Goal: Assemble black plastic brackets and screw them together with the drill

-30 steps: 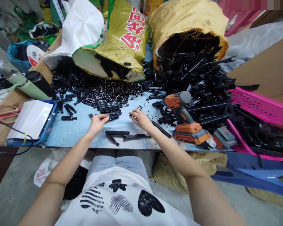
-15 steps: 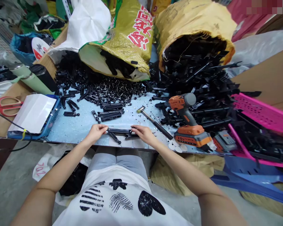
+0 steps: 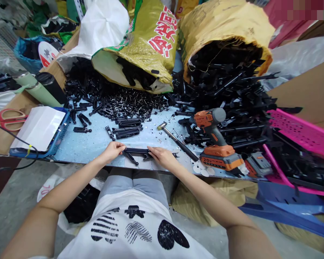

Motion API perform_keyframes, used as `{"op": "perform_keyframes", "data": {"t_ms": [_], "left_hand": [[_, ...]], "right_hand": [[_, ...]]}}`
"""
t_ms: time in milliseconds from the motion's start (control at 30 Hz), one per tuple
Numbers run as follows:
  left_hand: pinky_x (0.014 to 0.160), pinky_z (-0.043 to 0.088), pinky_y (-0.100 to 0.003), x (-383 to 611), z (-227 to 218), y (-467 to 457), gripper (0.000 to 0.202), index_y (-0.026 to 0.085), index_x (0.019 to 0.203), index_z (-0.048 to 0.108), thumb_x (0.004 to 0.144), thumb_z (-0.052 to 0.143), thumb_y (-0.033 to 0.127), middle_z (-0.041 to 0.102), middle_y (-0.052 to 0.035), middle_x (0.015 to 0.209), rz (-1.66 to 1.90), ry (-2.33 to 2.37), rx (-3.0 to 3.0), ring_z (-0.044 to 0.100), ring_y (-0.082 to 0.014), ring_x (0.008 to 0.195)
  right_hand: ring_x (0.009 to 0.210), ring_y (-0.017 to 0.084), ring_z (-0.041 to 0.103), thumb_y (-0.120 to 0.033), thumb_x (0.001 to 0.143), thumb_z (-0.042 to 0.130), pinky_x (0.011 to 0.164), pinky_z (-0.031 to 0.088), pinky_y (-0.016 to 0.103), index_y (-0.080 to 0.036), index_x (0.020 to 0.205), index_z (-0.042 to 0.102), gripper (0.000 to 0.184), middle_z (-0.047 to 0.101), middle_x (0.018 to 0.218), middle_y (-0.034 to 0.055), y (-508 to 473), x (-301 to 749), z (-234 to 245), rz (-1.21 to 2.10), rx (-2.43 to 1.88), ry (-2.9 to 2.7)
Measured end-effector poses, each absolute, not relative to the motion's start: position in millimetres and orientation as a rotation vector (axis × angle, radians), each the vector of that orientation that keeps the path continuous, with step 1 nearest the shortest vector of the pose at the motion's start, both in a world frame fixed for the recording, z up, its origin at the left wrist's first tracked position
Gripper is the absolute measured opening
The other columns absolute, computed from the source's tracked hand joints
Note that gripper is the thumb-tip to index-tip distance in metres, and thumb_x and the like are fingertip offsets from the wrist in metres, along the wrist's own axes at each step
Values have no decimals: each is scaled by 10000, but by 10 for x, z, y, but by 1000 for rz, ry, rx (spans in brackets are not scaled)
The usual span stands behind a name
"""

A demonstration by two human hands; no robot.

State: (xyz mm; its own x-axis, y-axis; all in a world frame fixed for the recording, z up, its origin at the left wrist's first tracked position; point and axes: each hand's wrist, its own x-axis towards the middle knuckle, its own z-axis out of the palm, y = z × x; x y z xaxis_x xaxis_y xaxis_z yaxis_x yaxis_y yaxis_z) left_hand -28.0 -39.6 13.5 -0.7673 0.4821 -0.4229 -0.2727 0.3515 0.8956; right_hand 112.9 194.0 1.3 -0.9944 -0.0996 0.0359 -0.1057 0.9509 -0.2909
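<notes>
At the front edge of the blue tabletop, a long black plastic bar (image 3: 136,150) lies level between my two hands. My left hand (image 3: 114,150) pinches its left end between thumb and fingers. The fingers of my right hand (image 3: 160,155) are closed on its right end, covering that end. Below the bar, a short black plastic link (image 3: 131,158) slants down to the right. A forked black tip (image 3: 175,155) pokes out beyond my right hand. Behind my hands lies a small stack of black links (image 3: 127,131).
A hammer (image 3: 178,141) and an orange cordless drill (image 3: 213,136) lie to the right. Heaps of black parts (image 3: 232,100) spill from a yellow sack (image 3: 224,21). A pink basket (image 3: 302,133) stands far right. Scissors (image 3: 12,119) and a blue tray (image 3: 66,120) are at left.
My right hand has shifted slightly left along the bar, and the forked tip beyond it shows more. My left hand still pinches the left end. The view has shifted slightly.
</notes>
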Motion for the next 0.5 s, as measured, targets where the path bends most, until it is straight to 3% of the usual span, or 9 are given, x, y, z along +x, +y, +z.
{"op": "perform_keyframes", "data": {"t_ms": [133, 233, 300, 367, 433, 500], "left_hand": [[507, 314, -196, -306, -24, -429, 403, 95, 895, 637, 600, 707, 360, 490, 35, 594, 1474, 2123, 257, 421, -68, 498], [568, 369, -221, -275, -74, -483, 424, 109, 1006, 607, 682, 664, 377, 538, -6, 712, 1355, 2311, 401, 490, -106, 590], [734, 422, -296, -193, -51, -467, 386, 131, 1066, 597, 765, 608, 372, 597, -97, 952, 1171, 2573, 700, 561, -182, 827], [922, 360, -384, -81, -14, -373, 387, 164, 1177, 560, 844, 537, 360, 535, -149, 1217, 887, 2698, 1245, 495, -250, 1103], [965, 318, -409, 16, 10, -216, 439, 156, 1271, 497, 885, 490, 365, 501, -169, 1284, 550, 2597, 1703, 455, -273, 1176], [872, 377, -376, 62, 30, -61, 462, 91, 1237, 514, 896, 466, 398, 581, -191, 1143, 294, 2501, 1837, 537, -272, 1048]], "right_hand": [[992, 194, 613, -353, 969, 335, 818, 503, 314, -161, 1375, 409, 455, 605, 1162, 118, 1962, 1186, -30, 546, 222, -3046], [1079, 179, 570, -377, 963, 361, 900, 464, 300, -176, 1358, 424, 448, 563, 1238, 108, 2011, 1237, -84, 595, 298, -2945], [1080, 183, 561, -411, 955, 371, 909, 445, 306, -175, 1348, 431, 462, 565, 1232, 108, 2060, 1254, -120, 546, 378, -2947], [1058, 217, 557, -514, 915, 407, 881, 435, 341, -168, 1350, 423, 557, 548, 1241, 130, 2121, 1255, -148, 392, 393, -2989], [996, 250, 564, -648, 839, 430, 825, 426, 353, -135, 1243, 515, 658, 573, 1169, 154, 2185, 1250, -156, 194, 277, -3042], [850, 236, 583, -732, 793, 392, 731, 409, 317, -111, 987, 615, 688, 626, 946, 142, 2240, 1249, -118, 58, 128, -3101]]}}
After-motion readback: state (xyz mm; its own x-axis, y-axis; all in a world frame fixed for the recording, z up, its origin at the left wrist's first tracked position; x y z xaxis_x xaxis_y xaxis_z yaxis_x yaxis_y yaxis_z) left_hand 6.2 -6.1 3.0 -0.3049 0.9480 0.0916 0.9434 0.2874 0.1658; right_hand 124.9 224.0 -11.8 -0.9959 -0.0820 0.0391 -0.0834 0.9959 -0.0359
